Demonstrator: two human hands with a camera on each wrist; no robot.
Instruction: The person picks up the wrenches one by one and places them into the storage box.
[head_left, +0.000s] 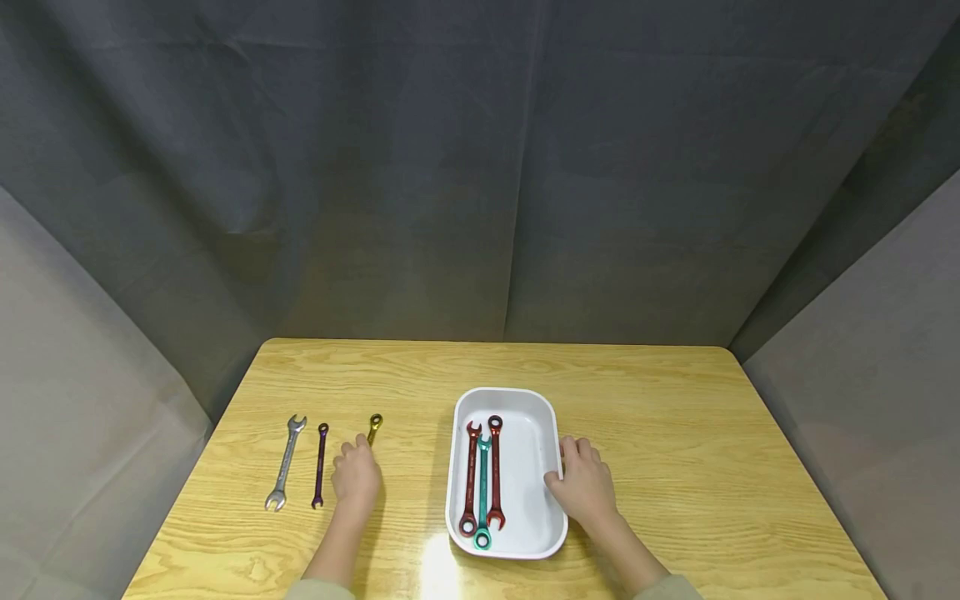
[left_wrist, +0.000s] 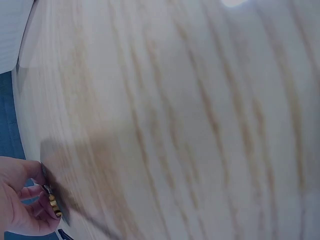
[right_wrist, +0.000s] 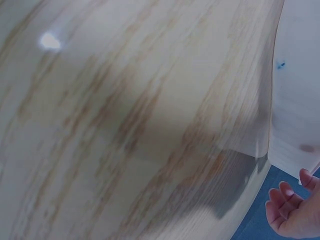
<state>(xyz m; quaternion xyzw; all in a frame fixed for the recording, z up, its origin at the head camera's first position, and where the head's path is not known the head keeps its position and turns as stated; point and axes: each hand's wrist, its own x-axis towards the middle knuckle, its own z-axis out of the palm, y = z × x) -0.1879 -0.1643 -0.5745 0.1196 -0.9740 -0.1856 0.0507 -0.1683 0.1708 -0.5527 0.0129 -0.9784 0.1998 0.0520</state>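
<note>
My left hand (head_left: 356, 477) pinches a yellow ratchet wrench (head_left: 377, 422), whose ring end sticks out beyond the fingers; the hand hides the rest. In the left wrist view, a short golden part of the wrench (left_wrist: 54, 204) shows between thumb and fingers. At the right side of a white tray (head_left: 512, 390), my right hand (head_left: 587, 483) has its thumb over the rim and its curled fingers outside the wall. Two red wrenches (head_left: 496, 467) and a green wrench (head_left: 483, 487) lie lengthwise in the tray's left half.
Left of my left hand, a purple wrench (head_left: 320, 467) and a silver open-ended wrench (head_left: 286, 463) lie on the wooden table (head_left: 675, 400). Grey curtains (head_left: 420, 183) stand behind the table's back edge, with light panels at both sides.
</note>
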